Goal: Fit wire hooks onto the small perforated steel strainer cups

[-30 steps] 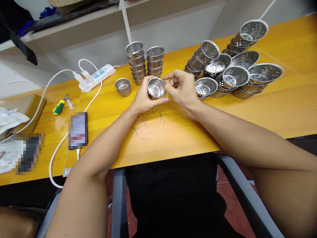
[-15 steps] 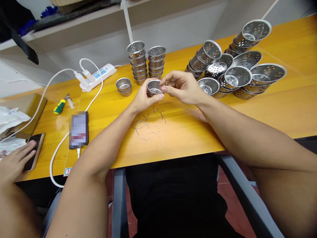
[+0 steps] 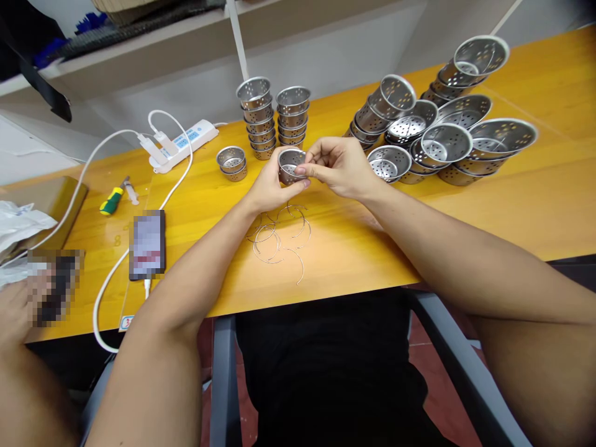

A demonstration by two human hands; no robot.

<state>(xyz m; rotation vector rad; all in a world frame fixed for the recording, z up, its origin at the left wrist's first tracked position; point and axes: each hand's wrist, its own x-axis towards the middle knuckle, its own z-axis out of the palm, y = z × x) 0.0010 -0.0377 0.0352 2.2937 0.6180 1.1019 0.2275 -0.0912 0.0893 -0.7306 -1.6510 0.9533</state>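
Note:
A small perforated metal cup (image 3: 289, 166) sits in my left hand (image 3: 270, 185), whose thumb and fingers wrap round its side. The cup is tilted with its mouth toward me. At the cup's right rim my right hand (image 3: 342, 166) is closed in a pinch, thumb and index finger together at the edge. What is between those fingertips is too small or hidden to make out. Below both hands, several thin bent wire pieces (image 3: 267, 242) lie loose on the table (image 3: 354, 261).
Stacked perforated cups (image 3: 261, 121) stand behind my hands, with a shorter stack (image 3: 231, 162) to their left. More perforated cups (image 3: 442, 146) are piled at right. Leftward lie a power strip (image 3: 186, 146), a phone (image 3: 147, 245) on a white cable, and a screwdriver (image 3: 112, 202). Another person's hand (image 3: 18, 304) rests far left.
My right fingertips have shifted slightly left over the cup's rim, and the cup is turned a little in my left hand. The wires and stacks stay as they were.

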